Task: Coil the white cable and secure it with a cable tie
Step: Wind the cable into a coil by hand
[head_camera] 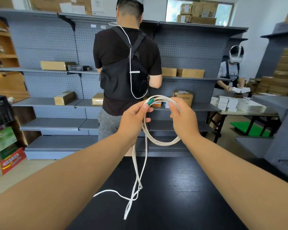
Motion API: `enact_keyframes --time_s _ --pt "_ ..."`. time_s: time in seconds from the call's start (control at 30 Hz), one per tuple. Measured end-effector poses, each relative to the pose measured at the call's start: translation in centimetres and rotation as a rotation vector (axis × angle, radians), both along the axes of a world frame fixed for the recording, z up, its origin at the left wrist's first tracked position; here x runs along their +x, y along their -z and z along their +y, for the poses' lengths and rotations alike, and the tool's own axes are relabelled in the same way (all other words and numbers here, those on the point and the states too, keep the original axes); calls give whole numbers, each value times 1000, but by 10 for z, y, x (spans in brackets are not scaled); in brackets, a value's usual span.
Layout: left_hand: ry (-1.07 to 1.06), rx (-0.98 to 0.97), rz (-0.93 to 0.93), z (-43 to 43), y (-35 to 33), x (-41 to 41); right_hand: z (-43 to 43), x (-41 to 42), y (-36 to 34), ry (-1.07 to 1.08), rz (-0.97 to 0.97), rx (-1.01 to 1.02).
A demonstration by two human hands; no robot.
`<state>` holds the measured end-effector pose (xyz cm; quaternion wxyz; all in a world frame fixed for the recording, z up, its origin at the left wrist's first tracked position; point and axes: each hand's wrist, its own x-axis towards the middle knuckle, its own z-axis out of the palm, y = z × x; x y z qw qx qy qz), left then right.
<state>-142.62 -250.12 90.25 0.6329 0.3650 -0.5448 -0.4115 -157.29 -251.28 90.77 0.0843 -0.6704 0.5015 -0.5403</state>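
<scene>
The white cable [161, 141] is flat and a bit creamy, with a small green plug [150, 102] at one end. Part of it is bent into a few round loops held up in the air between two hands. The left hand [133, 117] pinches the loops beside the green plug with thumb and fingers. The right hand [183, 118] is closed around the far right side of the loops. The rest of the cable hangs down in long loose strands and its low end lies in a messy curl on the black table [181, 188]

The fingers cover part of the loops, so I cannot count them all. I cannot tell if the plug has a second one hidden behind it

The table is dark with a wood grain and sits near us. Past it stand grey shelves [56, 100] with brown boxes [64, 97]. A person in a black shirt [126, 60] stands at the shelves with their back to us. Far to the right, another person [231, 72] sits at a table with white packets [229, 102]
</scene>
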Motion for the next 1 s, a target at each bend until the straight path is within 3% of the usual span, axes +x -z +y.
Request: enact_keyframes --time_s 0.3,0.47,0.57,0.7,0.87,1.0 --pt "-140 -39 -64 7 -5 -6 7 3 1 -1 53 -38" --pt "-209 -131 -268 13 -4 -6 9 2 5 11 74 -6" --pt "-232 -144 -294 14 -3 -7 11 2 7 12 84 14" --pt "-199 -87 -236 14 -2 -7 12 1 8 8 94 26" --pt "6 62 -53 17 -5 -4 15 -3 6 9 130 16" --pt "-5 122 -22 20 -7 -5 18 -6 6 12 160 -1"
